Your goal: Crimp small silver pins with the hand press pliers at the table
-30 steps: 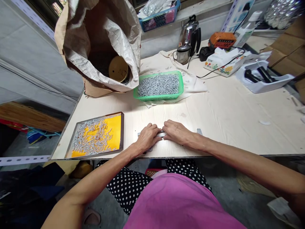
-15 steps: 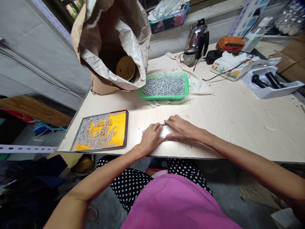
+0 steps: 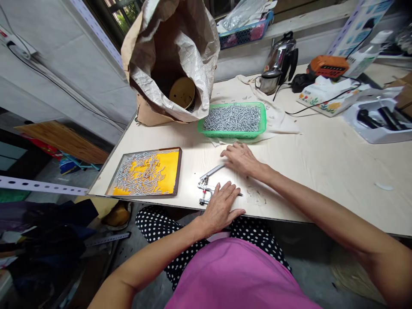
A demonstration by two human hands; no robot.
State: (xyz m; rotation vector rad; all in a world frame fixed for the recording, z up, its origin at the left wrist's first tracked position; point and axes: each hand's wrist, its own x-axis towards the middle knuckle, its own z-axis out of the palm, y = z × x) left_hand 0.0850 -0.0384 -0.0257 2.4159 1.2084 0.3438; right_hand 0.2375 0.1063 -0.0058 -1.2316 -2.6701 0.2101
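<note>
A small metal hand tool (image 3: 206, 184) with two silvery arms lies opened out near the table's front edge. My left hand (image 3: 221, 207) rests flat on its lower arm, fingers spread. My right hand (image 3: 238, 157) lies on the table at the tip of the upper arm, fingers stretched and touching it. A green basket (image 3: 262, 125) full of small metal pins stands just beyond my right hand. A yellow tray (image 3: 168, 170) with a brown rim, strewn with the same pins, lies to the left.
A big woven sack (image 3: 199, 56) with a yellow tin inside stands at the back left. A kettle (image 3: 282, 56), a steel mug (image 3: 267, 82), an orange device (image 3: 327, 66), a tissue box (image 3: 318, 96) and a white tray (image 3: 381, 128) line the back right.
The hands were pressed together over the closed tool. They have drawn apart: the left came back toward the table edge, the right moved away, and the tool lies opened out.
</note>
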